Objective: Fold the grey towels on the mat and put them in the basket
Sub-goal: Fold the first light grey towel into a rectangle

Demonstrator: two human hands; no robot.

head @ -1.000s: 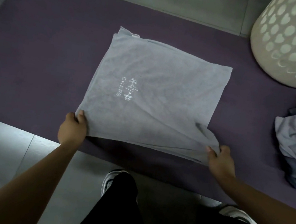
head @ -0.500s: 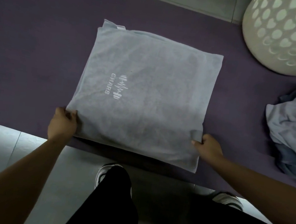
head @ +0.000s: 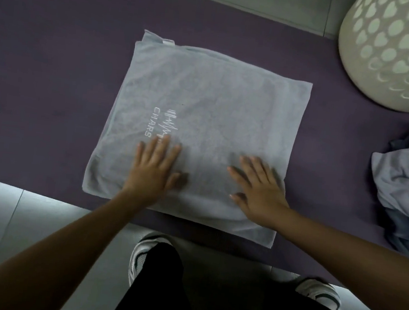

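So the folded grey terry towel (head: 202, 119) is lying flat on the dark purple foam mat (head: 56, 63), folded into a rough square with soft, slightly fuzzy pile and a white embroidered logo reading "CHARS" (head: 155, 122) next to a little waveform design. A small white loop tag (head: 168, 41) pokes out at the far left corner, and you can see the layered edges stacked up along the far side and the left side. Both hands are palm-down on the near half of the towel: the left hand (head: 154, 167) has its fingers straight and fanned out, tips right at the logo, and the right hand (head: 258, 185) is the same deal, fingers spread and flat against the cloth, not pinching anything. The fingertips look a bit blurry. Over at the far right there's the cream plastic laundry basket (head: 395, 53), rounded and bulging, with heart-shaped cutouts all over its wall; it sits on the mat, well apart from the folded towel. Just nearer than it, at the right edge, is a crumpled heap of grey towels (head: 407, 186), all wrinkly, lighter cloth on top of darker. The mat sits on a smooth grey tiled floor (head: 3, 209), and white sneakers (head: 145, 252) with black trousers (head: 156, 288) show at the bottom.
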